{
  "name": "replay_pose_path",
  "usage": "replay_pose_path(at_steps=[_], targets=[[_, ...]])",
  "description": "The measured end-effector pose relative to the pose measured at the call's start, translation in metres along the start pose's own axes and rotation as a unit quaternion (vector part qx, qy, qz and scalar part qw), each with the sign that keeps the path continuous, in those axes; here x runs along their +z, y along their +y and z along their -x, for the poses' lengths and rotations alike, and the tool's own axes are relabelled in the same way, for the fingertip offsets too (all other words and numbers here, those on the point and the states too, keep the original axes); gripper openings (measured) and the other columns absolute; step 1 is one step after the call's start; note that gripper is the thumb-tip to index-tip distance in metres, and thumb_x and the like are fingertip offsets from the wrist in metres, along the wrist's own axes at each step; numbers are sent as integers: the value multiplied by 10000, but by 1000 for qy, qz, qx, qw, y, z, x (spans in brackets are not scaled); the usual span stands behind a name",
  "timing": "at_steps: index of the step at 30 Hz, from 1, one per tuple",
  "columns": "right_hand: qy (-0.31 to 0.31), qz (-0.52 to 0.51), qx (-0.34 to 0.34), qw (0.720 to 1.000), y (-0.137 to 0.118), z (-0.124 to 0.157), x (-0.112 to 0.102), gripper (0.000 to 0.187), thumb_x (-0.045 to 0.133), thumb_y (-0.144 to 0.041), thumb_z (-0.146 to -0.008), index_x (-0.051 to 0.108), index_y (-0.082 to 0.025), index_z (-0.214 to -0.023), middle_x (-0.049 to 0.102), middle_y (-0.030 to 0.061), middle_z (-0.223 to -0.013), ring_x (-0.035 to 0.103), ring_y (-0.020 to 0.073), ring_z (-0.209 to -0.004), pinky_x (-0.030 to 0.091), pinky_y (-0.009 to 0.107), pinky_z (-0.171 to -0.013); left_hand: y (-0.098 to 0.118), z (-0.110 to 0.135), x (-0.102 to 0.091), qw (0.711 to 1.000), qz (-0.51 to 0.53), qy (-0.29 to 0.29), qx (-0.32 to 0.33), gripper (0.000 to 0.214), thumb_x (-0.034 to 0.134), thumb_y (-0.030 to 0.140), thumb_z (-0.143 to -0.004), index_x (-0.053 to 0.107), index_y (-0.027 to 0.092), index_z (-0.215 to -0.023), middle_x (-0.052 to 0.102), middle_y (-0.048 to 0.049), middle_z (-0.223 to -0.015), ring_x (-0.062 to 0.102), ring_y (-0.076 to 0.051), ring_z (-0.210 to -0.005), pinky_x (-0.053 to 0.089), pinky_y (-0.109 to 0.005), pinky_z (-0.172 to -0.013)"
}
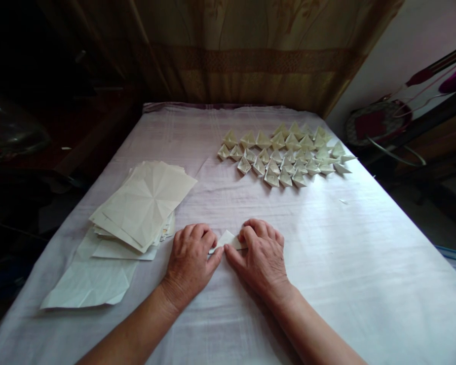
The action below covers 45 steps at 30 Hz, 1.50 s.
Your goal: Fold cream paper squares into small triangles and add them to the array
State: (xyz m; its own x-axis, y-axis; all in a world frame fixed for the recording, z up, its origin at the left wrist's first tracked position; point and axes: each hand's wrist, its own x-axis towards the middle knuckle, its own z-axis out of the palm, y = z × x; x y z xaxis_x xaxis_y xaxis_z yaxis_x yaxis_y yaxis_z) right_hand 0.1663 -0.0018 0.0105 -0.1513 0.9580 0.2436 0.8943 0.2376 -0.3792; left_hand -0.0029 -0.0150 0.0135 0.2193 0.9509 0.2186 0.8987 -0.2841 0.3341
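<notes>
Several creased sheets lie in an uneven stack (148,195) at centre left of the frame, a paler sheet (89,284) jutting from beneath it toward the lower left. At lower centre, left hand (192,256) has its fingers closed on the left end of a small folded paper (227,238), peak toward the top of the frame, on the cloth-covered tabletop (334,274); right hand (261,253) has its fingers closed on the right end, thumb tips side by side. Rows of pointed folded pieces (277,157) occupy the upper right.
</notes>
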Motion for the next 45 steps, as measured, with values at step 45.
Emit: replay_pose_path(at_steps=[45], targets=[[-2, -142, -108, 984, 48, 0, -3, 116, 615, -191, -876, 714, -251, -876, 692, 40, -1107, 597, 229, -1076, 401, 387, -914, 5, -4, 3, 997, 43, 16, -62, 204, 755, 191, -736, 593, 230, -854, 662, -33, -1058, 590, -253, -1020, 401, -417, -902]])
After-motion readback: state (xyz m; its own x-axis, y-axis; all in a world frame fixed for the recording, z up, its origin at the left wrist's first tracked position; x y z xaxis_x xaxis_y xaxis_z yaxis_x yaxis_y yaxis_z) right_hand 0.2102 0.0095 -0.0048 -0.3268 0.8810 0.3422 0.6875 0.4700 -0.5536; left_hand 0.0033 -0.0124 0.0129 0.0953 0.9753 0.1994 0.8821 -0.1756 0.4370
